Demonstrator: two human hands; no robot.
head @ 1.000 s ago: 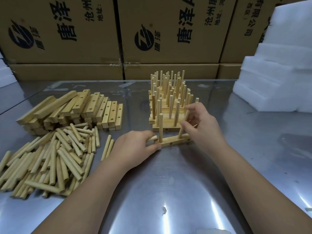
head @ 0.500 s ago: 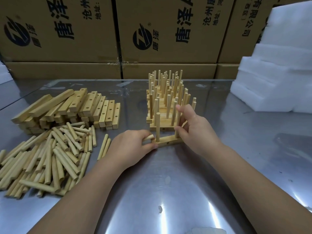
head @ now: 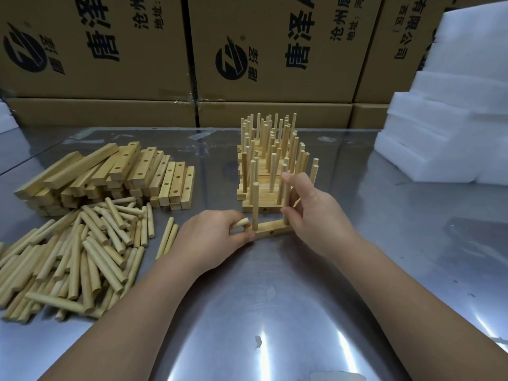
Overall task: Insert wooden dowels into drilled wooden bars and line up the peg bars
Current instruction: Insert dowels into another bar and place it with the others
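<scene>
Steel table [head: 275,303] bears the bar [head: 270,231]: left hand [head: 209,240] fingers grip a loose dowel [head: 242,223] at nine o'clock, right hand [head: 316,215] fingers pinch the three o'clock peg [head: 286,199].

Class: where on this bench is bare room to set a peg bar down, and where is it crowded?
Bare: the steel table between the lined-up peg bars and the foam blocks, also its near middle. Crowded: the left, under loose dowels and stacked drilled bars.

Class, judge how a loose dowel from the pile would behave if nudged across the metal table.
It would probably roll: the loose dowels are round and the metal table looks smooth. Likely stiff and light, being short plain wood.
</scene>
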